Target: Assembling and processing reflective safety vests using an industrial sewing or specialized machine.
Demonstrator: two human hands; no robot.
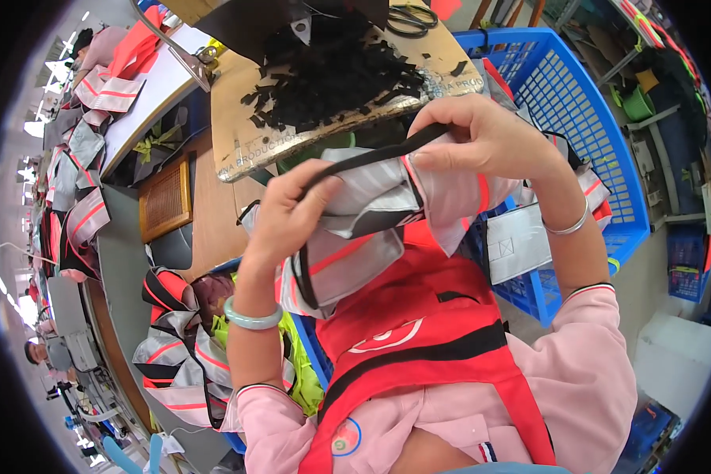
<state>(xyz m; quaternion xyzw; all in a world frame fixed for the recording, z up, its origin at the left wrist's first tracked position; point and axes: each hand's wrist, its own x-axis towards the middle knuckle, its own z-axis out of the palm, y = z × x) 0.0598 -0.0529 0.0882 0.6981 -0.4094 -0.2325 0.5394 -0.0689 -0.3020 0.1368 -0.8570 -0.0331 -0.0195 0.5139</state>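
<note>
Between my two hands a grey fabric piece with red stripes is stretched along its black edge binding. My left hand pinches the binding at its left end, thumb over the cloth. At the right end my right hand grips the same binding between thumb and fingers. The rest of the piece hangs in folds toward the lap, over a red apron. Some of its lower part is hidden by my left hand and by its own folds.
Ahead stands a wooden board with a heap of black fabric scraps and black-handled scissors. A blue plastic basket with grey pieces is at the right. More striped pieces lie at the lower left.
</note>
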